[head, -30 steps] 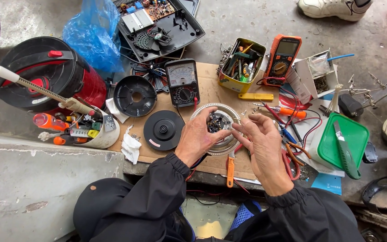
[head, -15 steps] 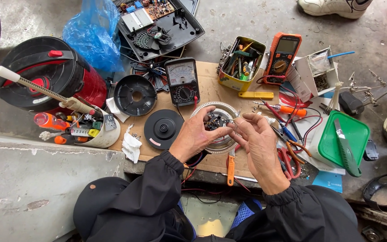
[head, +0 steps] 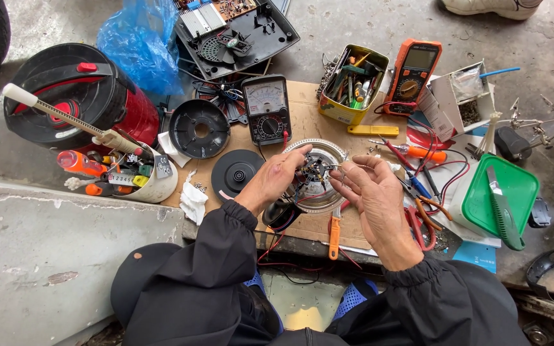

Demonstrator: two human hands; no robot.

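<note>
So the kettle-type appliance is well and truly in pieces at this point. Biggest bit, the red and black body [head: 81, 96], sits off to the far left of both hands, out of the action. Closer in, just up and left of the left hand [head: 276, 176], are the two black round plastic covers [head: 216, 147], both already pulled off and lying flat on the cardboard sheet [head: 302, 122] that covers the low desk.

What's actually being worked on is the round metal base plate [head: 318, 176] with its wiring cluster exposed. It's lying between the two hands. The left hand's grip is closed on the plate's left rim, thumb on top, steadying it. The right hand [head: 376, 192] is on the other side, fingers pinched around thin wires or leads coming off the middle; I can't tell exactly which lead, it's too small.

My read: teardown is done, the fiddly bit at the contacts is in hand, and reassembly hasn't started, since the covers and body are all still apart.

Just above the left hand is the black analog meter [head: 267, 109]; the orange digital meter [head: 411, 75] is up beyond the right. Orange-handled pliers [head: 335, 230] lie right below the plate, between the wrists.
</note>
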